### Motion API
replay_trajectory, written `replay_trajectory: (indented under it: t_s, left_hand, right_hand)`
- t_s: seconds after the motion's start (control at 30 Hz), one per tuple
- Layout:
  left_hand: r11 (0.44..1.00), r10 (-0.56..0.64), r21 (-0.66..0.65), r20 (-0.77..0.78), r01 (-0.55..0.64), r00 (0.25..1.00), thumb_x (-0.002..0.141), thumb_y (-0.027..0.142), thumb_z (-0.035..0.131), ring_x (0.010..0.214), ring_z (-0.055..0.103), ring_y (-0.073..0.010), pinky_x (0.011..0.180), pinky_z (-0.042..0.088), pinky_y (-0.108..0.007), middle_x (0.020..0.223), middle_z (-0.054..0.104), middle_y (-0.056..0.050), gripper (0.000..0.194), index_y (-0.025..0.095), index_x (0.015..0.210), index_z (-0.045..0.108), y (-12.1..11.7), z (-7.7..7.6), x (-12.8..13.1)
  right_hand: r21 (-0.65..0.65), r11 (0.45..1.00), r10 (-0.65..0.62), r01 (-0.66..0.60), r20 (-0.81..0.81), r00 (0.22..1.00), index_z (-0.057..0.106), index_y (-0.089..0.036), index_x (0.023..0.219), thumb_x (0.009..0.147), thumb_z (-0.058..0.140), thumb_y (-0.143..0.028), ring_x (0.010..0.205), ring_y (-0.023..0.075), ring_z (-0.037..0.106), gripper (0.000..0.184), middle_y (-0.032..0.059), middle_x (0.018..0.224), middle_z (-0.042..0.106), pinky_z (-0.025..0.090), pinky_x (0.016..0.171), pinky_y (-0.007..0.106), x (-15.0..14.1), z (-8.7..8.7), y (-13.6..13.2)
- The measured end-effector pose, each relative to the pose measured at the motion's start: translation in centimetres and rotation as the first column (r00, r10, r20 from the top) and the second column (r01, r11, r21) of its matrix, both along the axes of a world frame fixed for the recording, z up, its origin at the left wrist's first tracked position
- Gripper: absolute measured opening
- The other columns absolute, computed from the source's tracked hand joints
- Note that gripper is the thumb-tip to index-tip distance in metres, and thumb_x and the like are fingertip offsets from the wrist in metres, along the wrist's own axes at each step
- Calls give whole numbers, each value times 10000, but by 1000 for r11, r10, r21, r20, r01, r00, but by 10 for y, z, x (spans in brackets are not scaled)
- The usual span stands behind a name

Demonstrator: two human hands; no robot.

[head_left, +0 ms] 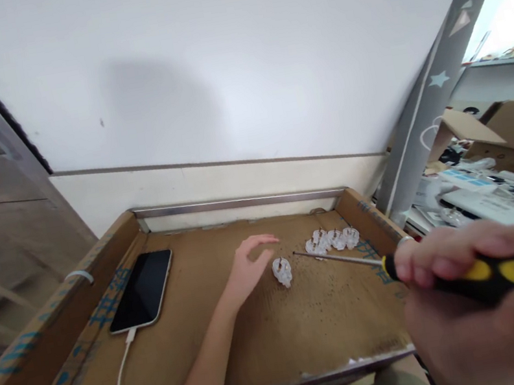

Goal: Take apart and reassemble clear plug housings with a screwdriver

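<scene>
The left hand's [248, 273] grip is loosely open, holding nothing, just beside one clear plug [283, 272] around the table's [346, 315] middle; the right hand's [492, 304] is wrapped round a screwdriver [341, 258]. A careless swing could jab those fingers [259, 239] or scatter the clustered pieces [331, 240] towards the far right corner.

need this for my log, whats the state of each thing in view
left hand: open, nothing held
right hand: gripping the screwdriver
screwdriver: held by its handle
phone: lying flat, screen dark, plugged in
single clear piece: lying apart
clear pieces: clustered together
cardboard tray: surface dark-specked
</scene>
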State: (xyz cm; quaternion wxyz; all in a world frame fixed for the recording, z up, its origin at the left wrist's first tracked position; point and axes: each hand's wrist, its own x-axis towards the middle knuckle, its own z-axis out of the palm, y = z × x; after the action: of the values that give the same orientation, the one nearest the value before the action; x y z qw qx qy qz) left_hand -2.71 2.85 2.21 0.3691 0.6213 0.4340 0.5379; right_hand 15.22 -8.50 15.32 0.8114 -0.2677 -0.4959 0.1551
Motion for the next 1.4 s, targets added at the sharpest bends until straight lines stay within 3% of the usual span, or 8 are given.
replay_trajectory:
  t_s: [0.07, 0.17, 0.3, 0.47, 0.7, 1.1, 1.4]
  left_hand:
    - [996, -67, 47, -188, 77, 980, 742, 242, 632, 1035, 559, -216, 973, 365, -348, 1044, 655, -46, 181, 227, 914, 685, -6, 1, 2]
    - [995, -30, 78, -419, 68, 908, 709, 272, 665, 947, 565, -214, 904, 386, -339, 962, 657, -27, 181, 233, 885, 673, -10, -4, 3]
    - [995, -1, 85, -572, 60, 820, 722, 306, 641, 847, 565, -197, 800, 391, -310, 864, 649, -10, 148, 225, 844, 656, -8, -10, 4]
    - [994, 4, 86, -622, 64, 783, 761, 315, 612, 821, 567, -192, 762, 383, -299, 823, 648, -13, 123, 213, 824, 643, -8, -10, 6]
    - [995, -18, 69, -616, 76, 788, 808, 286, 563, 829, 566, -189, 751, 379, -300, 837, 658, -16, 115, 220, 820, 657, -9, -10, 8]
    - [997, -15, 55, -615, 62, 789, 796, 308, 581, 835, 565, -192, 776, 387, -310, 854, 654, -16, 131, 233, 857, 670, -9, -10, 8]
    - [997, -28, 39, -602, 65, 798, 805, 305, 564, 850, 562, -197, 793, 396, -312, 876, 662, -18, 145, 239, 855, 684, -8, -8, 6]
  right_hand:
    - [13, 1000, 8, -8, -18, 1000, 434, -187, 790, 796, 538, -538, 451, 88, 436, 366, -59, 549, 437, 398, 409, 265, -5, 8, 9]
    - [-23, 997, 78, -79, -22, 997, 439, -180, 775, 782, 561, -530, 446, 87, 438, 370, -63, 540, 441, 403, 395, 262, -10, 15, 17]
    - [-65, 993, 92, -97, -67, 993, 424, -180, 753, 756, 587, -541, 446, 76, 439, 396, -74, 531, 440, 412, 406, 252, -14, 14, 21]
    - [-32, 993, 111, -113, -41, 993, 438, -177, 771, 781, 577, -508, 441, 82, 446, 359, -67, 524, 451, 417, 398, 258, -14, 8, 22]
    - [91, 979, 178, -185, 75, 981, 464, -176, 837, 857, 506, -414, 461, 95, 471, 243, -48, 564, 484, 429, 398, 269, -12, -1, 18]
    - [54, 989, 136, -140, 64, 989, 499, -184, 841, 848, 507, -446, 462, 100, 458, 262, -35, 570, 472, 425, 401, 283, -14, -4, 14]
    - [163, 967, 178, -194, 110, 978, 489, -175, 824, 856, 486, -426, 428, 84, 448, 253, -53, 523, 445, 413, 357, 245, -10, -4, 19]
